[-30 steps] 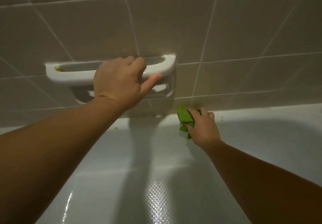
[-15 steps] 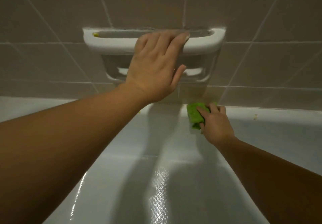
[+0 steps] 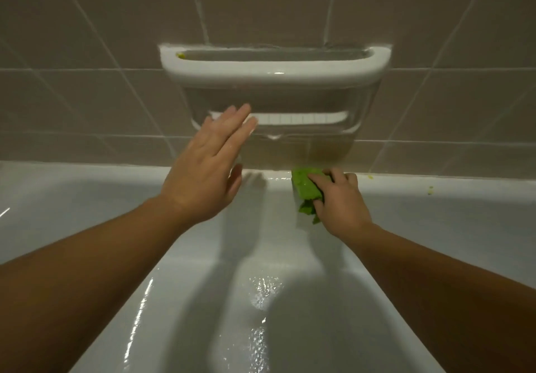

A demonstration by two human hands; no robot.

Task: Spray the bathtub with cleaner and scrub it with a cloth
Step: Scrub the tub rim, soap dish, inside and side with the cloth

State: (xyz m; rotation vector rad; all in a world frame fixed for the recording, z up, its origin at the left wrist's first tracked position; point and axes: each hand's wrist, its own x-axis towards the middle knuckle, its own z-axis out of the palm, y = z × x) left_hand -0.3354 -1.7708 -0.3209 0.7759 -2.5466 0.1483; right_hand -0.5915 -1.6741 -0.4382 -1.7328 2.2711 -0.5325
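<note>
A green cloth (image 3: 306, 191) lies bunched on the far rim of the white bathtub (image 3: 116, 187), right where the rim meets the tiled wall. My right hand (image 3: 340, 202) grips the cloth and presses it onto the rim. My left hand (image 3: 207, 166) hovers in the air with straight fingers, below the white ceramic wall handle (image 3: 275, 72) and touching nothing. The tub's inner wall and floor are wet and shiny. No spray bottle is in view.
A recessed soap dish (image 3: 278, 118) sits in the beige tiled wall (image 3: 290, 4) under the handle. Small yellow-green specks (image 3: 430, 189) lie on the rim to the right of the cloth, and one (image 3: 180, 55) at the handle's left end.
My left hand has let go of the wall handle and dropped below it with its fingers spread straight. My right hand stays on the cloth at the rim. The view has tilted down.
</note>
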